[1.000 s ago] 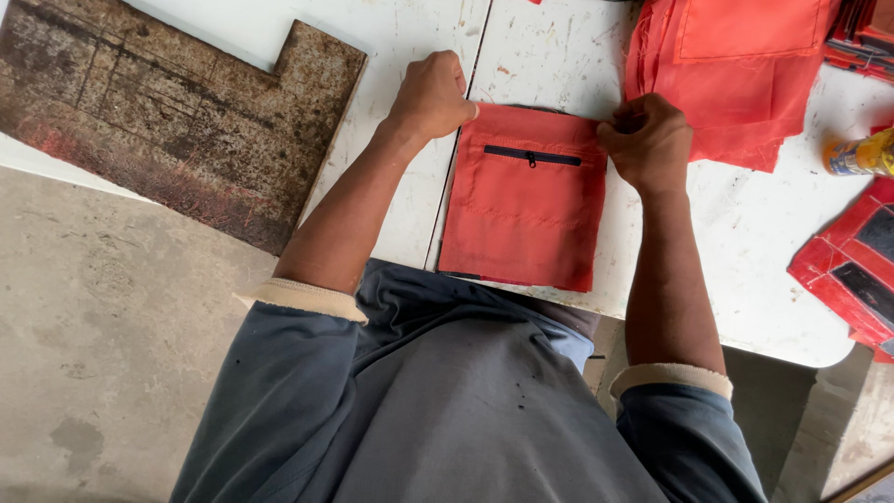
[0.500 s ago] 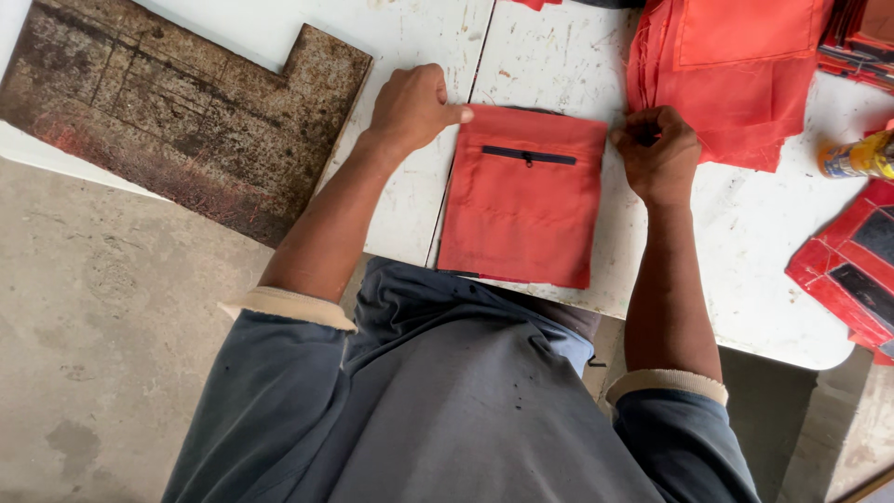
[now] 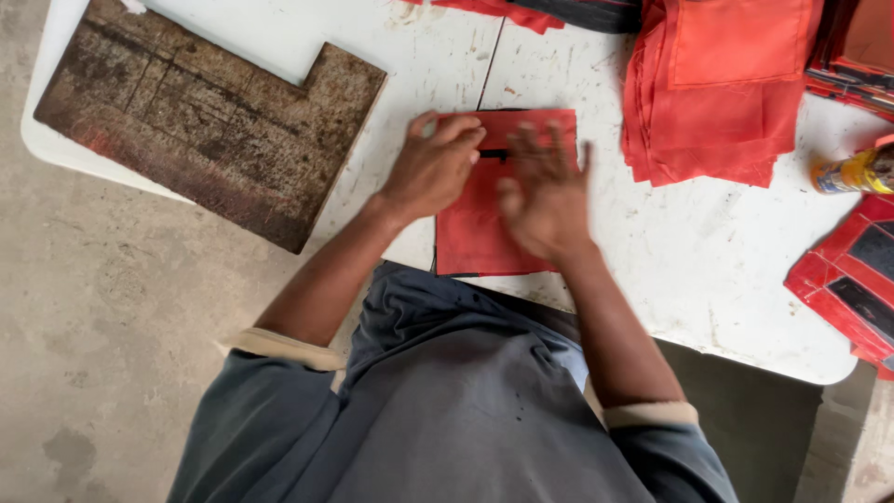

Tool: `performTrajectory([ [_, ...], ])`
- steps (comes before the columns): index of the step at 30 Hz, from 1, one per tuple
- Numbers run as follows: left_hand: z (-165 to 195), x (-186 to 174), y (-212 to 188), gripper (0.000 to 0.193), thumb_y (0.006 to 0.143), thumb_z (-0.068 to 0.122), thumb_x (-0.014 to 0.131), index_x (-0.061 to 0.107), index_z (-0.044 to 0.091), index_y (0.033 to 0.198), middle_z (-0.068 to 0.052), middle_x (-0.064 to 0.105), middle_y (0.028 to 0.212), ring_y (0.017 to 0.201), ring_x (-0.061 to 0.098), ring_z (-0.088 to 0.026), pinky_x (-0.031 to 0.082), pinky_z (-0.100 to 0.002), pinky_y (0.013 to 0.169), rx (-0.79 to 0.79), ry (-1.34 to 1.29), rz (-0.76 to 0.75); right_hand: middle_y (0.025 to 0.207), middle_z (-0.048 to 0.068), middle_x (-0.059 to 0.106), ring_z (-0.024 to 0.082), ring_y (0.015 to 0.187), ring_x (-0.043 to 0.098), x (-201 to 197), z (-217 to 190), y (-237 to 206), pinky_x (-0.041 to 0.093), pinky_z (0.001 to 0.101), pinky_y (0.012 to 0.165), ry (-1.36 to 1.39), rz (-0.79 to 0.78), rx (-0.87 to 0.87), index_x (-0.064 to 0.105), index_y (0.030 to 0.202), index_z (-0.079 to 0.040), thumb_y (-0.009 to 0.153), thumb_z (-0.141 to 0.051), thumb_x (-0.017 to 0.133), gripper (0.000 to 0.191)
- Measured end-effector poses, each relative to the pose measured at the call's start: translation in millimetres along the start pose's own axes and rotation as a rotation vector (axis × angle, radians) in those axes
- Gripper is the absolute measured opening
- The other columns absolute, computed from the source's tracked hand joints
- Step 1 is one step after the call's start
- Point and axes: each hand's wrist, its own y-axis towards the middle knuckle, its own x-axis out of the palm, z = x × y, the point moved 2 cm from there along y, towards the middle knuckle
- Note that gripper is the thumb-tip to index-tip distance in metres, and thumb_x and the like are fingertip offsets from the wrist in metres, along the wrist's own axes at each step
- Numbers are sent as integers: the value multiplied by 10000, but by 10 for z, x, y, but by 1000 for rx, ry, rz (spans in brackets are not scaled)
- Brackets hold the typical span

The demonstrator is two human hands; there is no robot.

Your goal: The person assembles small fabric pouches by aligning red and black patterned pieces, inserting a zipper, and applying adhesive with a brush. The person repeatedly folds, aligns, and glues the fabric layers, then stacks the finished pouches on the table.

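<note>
A red fabric panel [image 3: 470,237] with a short black zipper lies flat on the white table [image 3: 689,261] in front of me. My left hand [image 3: 431,168] rests on its upper left part, fingers bent and pressing the cloth near the zipper. My right hand [image 3: 543,196] lies over the middle of the panel, fingers spread, blurred by motion. Neither hand grips anything. Most of the zipper is hidden under my hands.
A pile of red fabric pieces [image 3: 722,93] sits at the back right. A dark notched board [image 3: 209,116] lies at the left. A yellow bottle [image 3: 852,172] and red-and-black sewn pieces [image 3: 852,279] are at the right edge.
Both hands have moved inward from the panel's top corners onto its surface. The right hand has opened and now sweeps across the middle of the cloth.
</note>
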Motion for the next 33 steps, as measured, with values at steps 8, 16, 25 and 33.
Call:
performTrajectory([
  [8, -98, 145, 4, 421, 1044, 262, 560, 596, 74, 1418, -32, 548, 1462, 1306, 540, -180, 177, -656, 1150, -101, 99, -121, 1624, 53, 431, 382, 1501, 337, 365, 30, 287, 53, 770, 1140, -100, -155, 163, 494, 1550, -226, 992, -395, 433, 586],
  [16, -198, 176, 143, 430, 1014, 252, 602, 585, 74, 1405, -34, 512, 1472, 1327, 519, -187, 132, -685, 1132, -23, 82, -176, 1560, 102, 508, 381, 1436, 416, -315, 632, 16, 230, 637, 1157, 25, -117, 379, 555, 1507, -172, 1027, -429, 481, 550],
  [25, 236, 632, 513, 432, 1015, 274, 651, 593, 27, 1365, -66, 534, 1420, 1284, 557, -221, 250, -615, 1117, 146, -46, -150, 1144, 191, 722, 276, 946, 731, -800, 679, -987, 559, 368, 800, 289, -25, 849, 739, 1198, -19, 993, -355, 690, 397],
  [33, 395, 112, -13, 585, 992, 387, 720, 572, -18, 1388, -152, 545, 1361, 1181, 588, -279, 369, -506, 1077, -235, -110, 3, 912, 108, 773, 198, 841, 746, -808, 614, -994, 568, 337, 770, 366, -40, 891, 755, 1082, -7, 959, -345, 708, 363],
])
